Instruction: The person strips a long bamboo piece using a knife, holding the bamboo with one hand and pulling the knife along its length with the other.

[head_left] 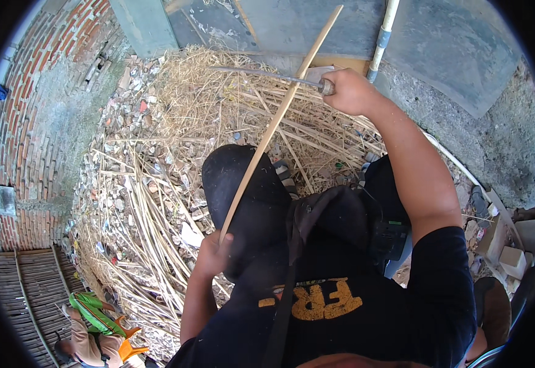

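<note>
A long, pale bamboo strip [273,127] slants up and away from my left hand [212,254], whose fingers are closed round its near end. The strip passes over my dark-clad left knee, and its far end rises toward the grey panels. My right hand [349,92] grips the handle of a long, thin-bladed knife [255,73]. Its blade points left and lies across the upper part of the strip, seeming to touch it close to the handle. Whether the edge has bitten into the bamboo cannot be seen.
Curly shavings [200,89] and a heap of split bamboo strips [151,221] cover the rubble ground. A brick wall [31,116] stands left, grey panels [457,49] and a white pipe [385,30] ahead. Another person [86,343] sits at lower left beside a slatted bamboo surface [25,306].
</note>
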Motion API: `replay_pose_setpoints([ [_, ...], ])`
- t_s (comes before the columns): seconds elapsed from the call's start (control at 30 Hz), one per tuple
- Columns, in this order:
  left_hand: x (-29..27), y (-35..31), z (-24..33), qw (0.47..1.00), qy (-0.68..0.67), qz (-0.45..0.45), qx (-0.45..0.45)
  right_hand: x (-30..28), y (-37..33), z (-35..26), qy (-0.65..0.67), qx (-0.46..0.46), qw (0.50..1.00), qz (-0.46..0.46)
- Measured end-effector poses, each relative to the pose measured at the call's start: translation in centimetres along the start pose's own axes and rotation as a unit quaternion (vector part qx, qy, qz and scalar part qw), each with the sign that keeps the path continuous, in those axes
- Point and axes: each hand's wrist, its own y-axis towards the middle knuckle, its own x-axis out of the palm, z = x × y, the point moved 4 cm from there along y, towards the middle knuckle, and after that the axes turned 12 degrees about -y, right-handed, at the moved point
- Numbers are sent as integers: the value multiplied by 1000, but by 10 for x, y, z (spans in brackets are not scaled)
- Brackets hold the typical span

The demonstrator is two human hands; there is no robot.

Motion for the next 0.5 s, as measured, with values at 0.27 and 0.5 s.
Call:
replay_pose_setpoints([
  [0.27,0,1,1,998,-49,-38,-32,13,-2,-15,27,-37,993,-105],
  [0.5,-3,1,5,999,-23,-27,-25,-3,-2,-6,43,18,999,-10],
])
